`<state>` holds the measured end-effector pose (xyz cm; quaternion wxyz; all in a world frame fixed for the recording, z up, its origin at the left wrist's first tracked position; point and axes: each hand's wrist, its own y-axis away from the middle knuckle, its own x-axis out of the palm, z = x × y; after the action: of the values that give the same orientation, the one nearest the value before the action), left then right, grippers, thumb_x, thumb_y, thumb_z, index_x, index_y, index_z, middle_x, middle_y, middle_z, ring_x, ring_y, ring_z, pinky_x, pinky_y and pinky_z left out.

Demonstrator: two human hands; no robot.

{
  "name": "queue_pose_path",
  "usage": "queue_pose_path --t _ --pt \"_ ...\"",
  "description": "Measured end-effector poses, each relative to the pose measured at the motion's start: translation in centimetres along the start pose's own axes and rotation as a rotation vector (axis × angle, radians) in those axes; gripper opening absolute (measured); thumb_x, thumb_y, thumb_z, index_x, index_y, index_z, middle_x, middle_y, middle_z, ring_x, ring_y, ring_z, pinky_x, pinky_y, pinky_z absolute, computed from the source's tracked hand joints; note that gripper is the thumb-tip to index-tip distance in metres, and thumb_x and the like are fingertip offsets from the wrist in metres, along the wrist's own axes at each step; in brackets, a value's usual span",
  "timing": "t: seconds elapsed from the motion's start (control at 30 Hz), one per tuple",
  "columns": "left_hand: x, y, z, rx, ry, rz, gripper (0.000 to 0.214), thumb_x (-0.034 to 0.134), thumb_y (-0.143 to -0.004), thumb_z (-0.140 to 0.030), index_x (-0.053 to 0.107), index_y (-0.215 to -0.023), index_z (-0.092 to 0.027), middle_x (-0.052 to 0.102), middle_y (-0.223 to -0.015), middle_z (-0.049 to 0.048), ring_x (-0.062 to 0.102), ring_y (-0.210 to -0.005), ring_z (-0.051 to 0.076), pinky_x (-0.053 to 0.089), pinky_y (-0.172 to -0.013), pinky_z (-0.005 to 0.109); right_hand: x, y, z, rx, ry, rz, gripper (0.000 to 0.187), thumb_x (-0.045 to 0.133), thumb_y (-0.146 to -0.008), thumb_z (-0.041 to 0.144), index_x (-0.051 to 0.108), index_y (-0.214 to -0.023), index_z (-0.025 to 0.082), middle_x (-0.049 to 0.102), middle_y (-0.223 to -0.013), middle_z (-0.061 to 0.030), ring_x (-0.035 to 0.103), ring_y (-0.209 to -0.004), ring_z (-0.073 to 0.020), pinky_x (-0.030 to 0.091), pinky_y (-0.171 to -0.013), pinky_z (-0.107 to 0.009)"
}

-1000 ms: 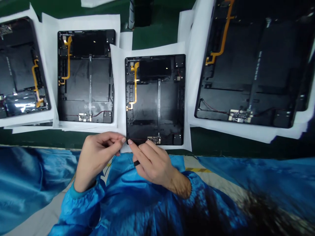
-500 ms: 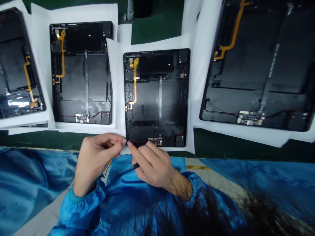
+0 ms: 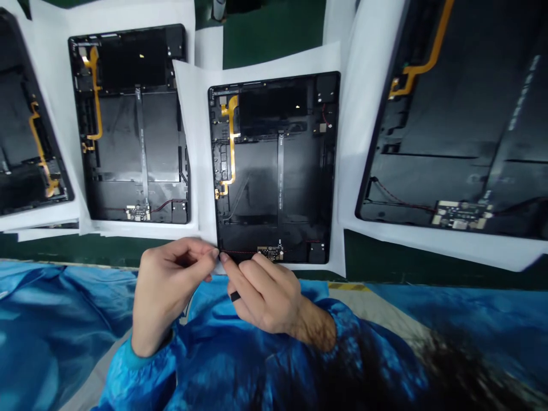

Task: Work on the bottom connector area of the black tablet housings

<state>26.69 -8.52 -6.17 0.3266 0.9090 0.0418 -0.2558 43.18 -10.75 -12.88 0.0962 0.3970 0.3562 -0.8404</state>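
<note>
A black tablet back housing (image 3: 274, 177) lies on white paper, with an orange flex cable (image 3: 232, 142) down its left side and a small circuit board (image 3: 270, 253) at its lower edge. A thin red-and-black wire (image 3: 240, 252) runs along that lower edge. At the housing's bottom left corner, my left hand (image 3: 169, 291) pinches something thin, apparently the wire's end. My right hand (image 3: 265, 299) sits just beside it, with a short black tool (image 3: 234, 295) held among its fingers. The tool's tip is hidden.
Similar housings lie on white paper to the left (image 3: 128, 125), far left (image 3: 25, 137) and right (image 3: 454, 125). They rest on a dark green bench (image 3: 274, 40). Blue sleeves and blue cloth (image 3: 55, 308) fill the bottom of the view.
The whole view has shifted, so the housings sit higher and the right one looks larger. Both hands stay at the same corner, with the same hold.
</note>
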Motion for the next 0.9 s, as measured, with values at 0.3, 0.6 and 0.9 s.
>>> queue_pose_path --t 0.3,0.6,0.9 --pt "-1.1 -0.4 0.0 -0.036 0.060 0.115 0.026 0.075 -0.072 -0.039 0.075 -0.075 -0.014 0.064 -0.058 0.0019 0.058 -0.049 0.010 0.050 -0.050 0.014 -0.2 0.1 -0.1 -0.006 -0.019 0.003 0.031 0.057 -0.082 0.013 0.071 -0.109 0.007 0.049 -0.061 0.0024 0.046 -0.059 -0.0131 0.041 -0.047 -0.027" --pt "-0.6 -0.5 0.5 0.006 0.054 0.069 0.019 0.076 -0.071 -0.034 0.075 -0.074 -0.015 0.067 -0.062 0.0009 0.060 -0.048 0.008 0.050 -0.048 0.011 -0.1 -0.1 -0.3 -0.026 0.000 -0.033 0.029 0.060 -0.083 0.012 0.068 -0.110 0.002 0.048 -0.062 0.0028 0.045 -0.060 -0.0122 0.036 -0.048 -0.027" --pt "-0.4 -0.5 0.2 0.085 0.035 0.057 0.015 0.074 -0.073 -0.032 0.074 -0.069 -0.017 0.065 -0.057 -0.0009 0.059 -0.044 0.008 0.048 -0.045 0.009 0.1 0.1 -0.2 -0.023 -0.012 -0.043 0.030 0.064 -0.084 0.015 0.066 -0.110 0.000 0.048 -0.062 0.0028 0.042 -0.059 -0.0122 0.032 -0.047 -0.029"
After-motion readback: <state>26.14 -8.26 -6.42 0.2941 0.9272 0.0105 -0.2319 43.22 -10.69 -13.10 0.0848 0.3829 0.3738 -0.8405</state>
